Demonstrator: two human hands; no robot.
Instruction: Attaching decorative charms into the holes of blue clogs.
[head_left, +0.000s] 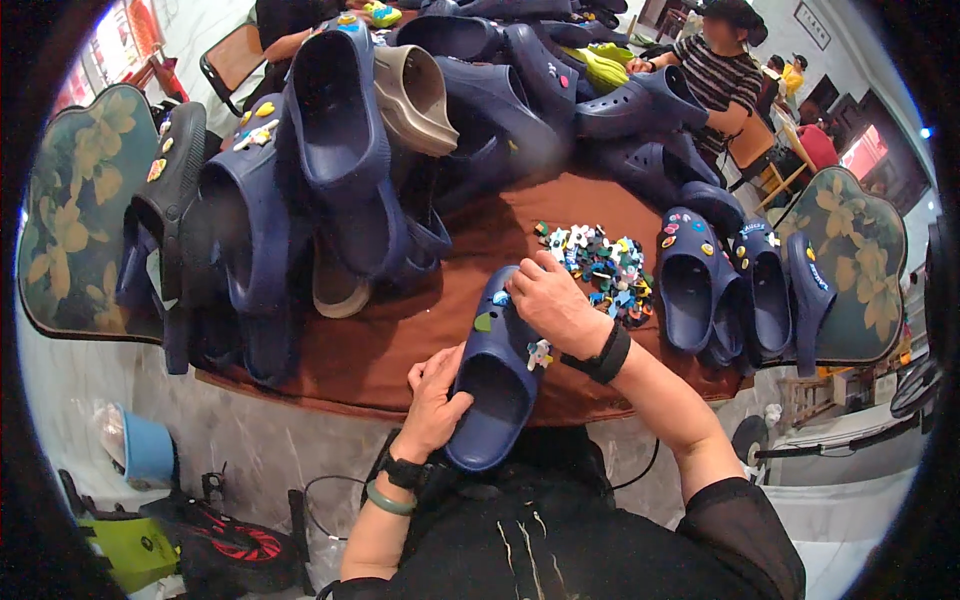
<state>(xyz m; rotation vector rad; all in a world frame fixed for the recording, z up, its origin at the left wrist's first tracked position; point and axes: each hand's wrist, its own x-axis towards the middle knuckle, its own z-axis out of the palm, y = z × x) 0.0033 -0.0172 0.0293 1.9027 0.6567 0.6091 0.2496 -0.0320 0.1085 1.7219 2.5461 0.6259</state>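
Apparently at the charm-fitting step: fitted charms [540,354] already on the upper of the navy clog [492,378]. Held at its left side, toward the heel, by the left hand [432,400] — closed on the rim, thumb inward. Touched near its toe by the right hand [555,305], with fingers bent close together; not possible to tell the gap between fingertips, or whether gripping a charm. For the next move, probably keep the clog steady, align and press evenly, without twisting. Located between both hands and in contact with each, toe pointing away over the desk [505,212], heel on the near side. Just beyond the clog's right side — loose charms [600,262] in a pile, near the right hand.
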